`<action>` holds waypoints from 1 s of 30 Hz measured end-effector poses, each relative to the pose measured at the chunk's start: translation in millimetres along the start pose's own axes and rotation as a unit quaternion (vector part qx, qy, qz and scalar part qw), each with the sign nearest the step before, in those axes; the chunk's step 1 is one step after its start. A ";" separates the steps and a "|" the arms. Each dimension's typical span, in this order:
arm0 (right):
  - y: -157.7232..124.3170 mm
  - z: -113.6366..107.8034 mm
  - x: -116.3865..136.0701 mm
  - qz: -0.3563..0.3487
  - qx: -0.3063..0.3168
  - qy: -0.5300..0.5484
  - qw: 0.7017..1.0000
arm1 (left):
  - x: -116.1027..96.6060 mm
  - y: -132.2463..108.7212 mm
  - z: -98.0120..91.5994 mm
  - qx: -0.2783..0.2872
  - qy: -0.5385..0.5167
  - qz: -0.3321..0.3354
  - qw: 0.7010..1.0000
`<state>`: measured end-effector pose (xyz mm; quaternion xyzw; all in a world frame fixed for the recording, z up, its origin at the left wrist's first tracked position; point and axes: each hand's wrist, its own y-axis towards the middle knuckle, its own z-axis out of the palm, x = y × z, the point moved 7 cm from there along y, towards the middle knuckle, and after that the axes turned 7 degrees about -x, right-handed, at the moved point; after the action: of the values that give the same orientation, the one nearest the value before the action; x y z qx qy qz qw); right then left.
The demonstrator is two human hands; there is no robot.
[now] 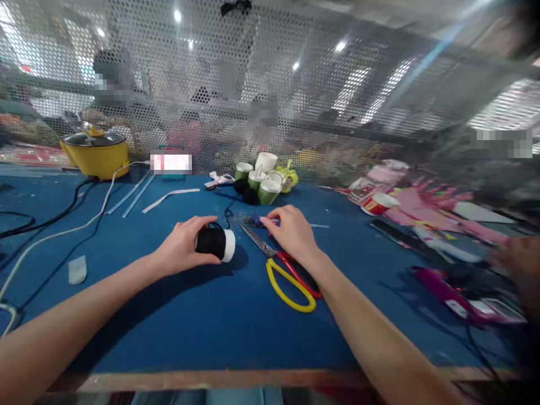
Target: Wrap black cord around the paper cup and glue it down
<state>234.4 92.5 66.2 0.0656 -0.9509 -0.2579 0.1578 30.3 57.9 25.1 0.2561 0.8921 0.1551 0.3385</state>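
Head view: blue tabletop [185, 332] under both hands [179, 246] [295, 233], perforated screen [169, 90] behind.

Head-worn camera looks forward and down over tabletop [211, 332]

I hold a spool of black thread [212, 242] on its side, its white end [229, 246] facing right; whether it is lifted I cannot tell. Just right of it the scissors [270, 253] lie flat, steel blades pointing away and to the left, one handle loop yellow, the other red and partly covered. Near the blade tips sits a small dark blue thing [255, 220], too blurred for me to name.
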 end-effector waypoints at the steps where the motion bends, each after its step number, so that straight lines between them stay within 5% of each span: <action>1: -6.4 -2.7 23.8 -0.048 0.022 0.057 0.997 | -0.1 -0.9 -0.3 -0.004 0.001 0.003 1.000; 4: -24.3 -7.6 80.6 -0.138 0.084 0.178 0.971 | -2.0 -3.2 -0.6 -0.016 0.011 0.022 1.000; 7: -29.1 0.7 106.1 -0.166 0.106 0.173 0.965 | -7.4 -4.8 -0.4 -0.026 0.035 0.058 0.997; 13: -15.6 33.4 99.3 -0.085 0.155 0.171 0.969 | -18.6 -7.4 0.2 -0.030 0.097 0.117 0.988; 19: -14.7 18.9 92.2 -0.027 0.124 0.302 0.945 | -15.4 -6.5 -2.8 -0.032 0.026 0.079 0.996; 24: -11.9 5.8 70.0 0.072 0.089 0.491 0.864 | -2.1 -6.1 1.1 -0.007 -0.137 -0.032 0.990; 27: -10.5 9.3 60.0 0.115 0.092 0.566 0.811 | -2.3 -6.7 3.3 0.008 -0.159 -0.045 0.986; 30: -10.0 14.6 54.3 0.137 0.089 0.591 0.790 | -4.0 -6.8 4.4 0.025 -0.152 -0.048 0.987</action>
<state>178.9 79.5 63.6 0.0880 -0.6899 -0.0585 0.7162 33.4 50.5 20.9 0.2422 0.8451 0.0763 0.4705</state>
